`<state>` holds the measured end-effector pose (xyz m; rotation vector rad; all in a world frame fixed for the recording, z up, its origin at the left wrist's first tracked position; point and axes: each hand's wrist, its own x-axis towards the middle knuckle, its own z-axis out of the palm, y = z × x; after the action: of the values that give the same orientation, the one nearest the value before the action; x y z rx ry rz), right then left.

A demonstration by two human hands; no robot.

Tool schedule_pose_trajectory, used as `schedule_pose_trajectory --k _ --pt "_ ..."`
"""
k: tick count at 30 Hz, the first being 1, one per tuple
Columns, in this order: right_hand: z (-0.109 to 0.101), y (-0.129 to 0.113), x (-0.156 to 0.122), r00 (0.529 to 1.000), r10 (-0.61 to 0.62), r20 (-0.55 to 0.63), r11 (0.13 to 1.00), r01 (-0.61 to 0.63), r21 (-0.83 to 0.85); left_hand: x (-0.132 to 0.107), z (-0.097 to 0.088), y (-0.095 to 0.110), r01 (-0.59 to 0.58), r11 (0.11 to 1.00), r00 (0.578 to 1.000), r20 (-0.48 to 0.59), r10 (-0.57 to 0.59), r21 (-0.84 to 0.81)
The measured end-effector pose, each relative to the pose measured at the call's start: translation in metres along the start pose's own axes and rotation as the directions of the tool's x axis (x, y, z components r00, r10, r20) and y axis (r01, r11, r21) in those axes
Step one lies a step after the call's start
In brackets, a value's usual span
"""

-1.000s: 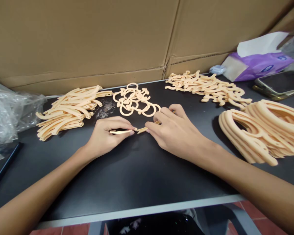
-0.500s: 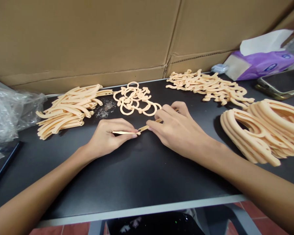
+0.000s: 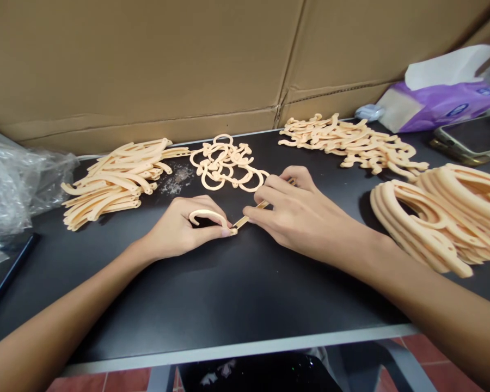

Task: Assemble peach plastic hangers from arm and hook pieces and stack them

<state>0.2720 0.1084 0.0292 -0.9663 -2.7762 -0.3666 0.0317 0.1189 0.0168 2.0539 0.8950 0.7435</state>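
My left hand pinches a beige plastic hook between thumb and fingers, its curve turned up and toward the left. Closed around a slim beige plastic arm, my right hand covers much of its length. The arm's lower left end meets the hook's base at my left fingertips; whether they are joined I cannot tell. Just beyond my hands lies a heap of similar hooks. A pile of long curved arms is at the left.
Small wavy beige pieces are heaped at the back right. Stacked beige loop-shaped frames stand at the right. A tissue pack and a phone lie behind them. Clear plastic wrap is at the left; cardboard lines the back.
The hook in my left hand has turned from edge-on so its curve now shows. The joint between hook and arm has dipped slightly toward me.
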Motion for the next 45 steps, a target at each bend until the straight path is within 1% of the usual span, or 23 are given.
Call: schedule_pose_trajectory --k 3,11,20,24,30,33,36,38,40,43,45 --pt "0.001 0.0 -0.001 0.999 -0.022 -0.026 1.0 0.022 0.007 0.0 -0.001 -0.001 -0.04 0.999 0.999 0.03 0.04 -0.006" --pt "0.003 -0.002 -0.002 0.997 -0.059 -0.039 0.998 0.06 0.007 0.0 -0.005 -0.001 -0.077 0.997 0.993 0.09 0.078 -0.021" --pt "0.002 -0.005 -0.001 0.992 -0.103 -0.07 0.994 0.1 -0.043 0.001 -0.006 0.001 -0.07 0.997 0.988 0.14 0.067 0.016" --pt "0.002 -0.004 0.0 0.993 -0.096 -0.062 0.995 0.094 -0.043 0.0 -0.005 0.0 -0.052 0.999 0.991 0.125 0.05 0.015" --pt "0.003 -0.006 0.001 0.997 -0.063 -0.037 0.998 0.064 0.019 0.0 -0.004 -0.001 0.047 0.998 0.998 0.037 -0.046 -0.037" --pt "0.003 -0.005 0.001 0.999 -0.02 -0.033 0.999 0.021 0.03 0.001 -0.004 -0.002 0.079 0.995 0.997 0.01 -0.079 -0.059" --pt "0.001 -0.002 0.0 0.998 0.052 -0.046 0.998 -0.05 0.039 0.001 -0.005 -0.003 0.105 0.99 0.994 -0.016 -0.107 -0.092" --pt "-0.001 0.0 0.0 0.99 0.118 -0.077 0.989 -0.111 0.098 0.0 -0.005 -0.003 0.109 0.988 0.993 -0.038 -0.113 -0.108" --pt "-0.002 -0.001 0.0 0.976 0.184 -0.119 0.962 -0.153 0.227 0.0 -0.005 -0.003 0.107 0.988 0.992 -0.052 -0.113 -0.108" --pt "-0.001 -0.008 0.001 0.965 0.23 -0.125 0.886 -0.155 0.437 0.001 -0.004 -0.002 0.102 0.991 0.991 -0.073 -0.108 -0.083" --pt "0.004 -0.014 0.002 0.968 0.229 -0.1 0.843 -0.146 0.519 0.001 -0.004 -0.001 0.101 0.993 0.991 -0.085 -0.107 -0.065"
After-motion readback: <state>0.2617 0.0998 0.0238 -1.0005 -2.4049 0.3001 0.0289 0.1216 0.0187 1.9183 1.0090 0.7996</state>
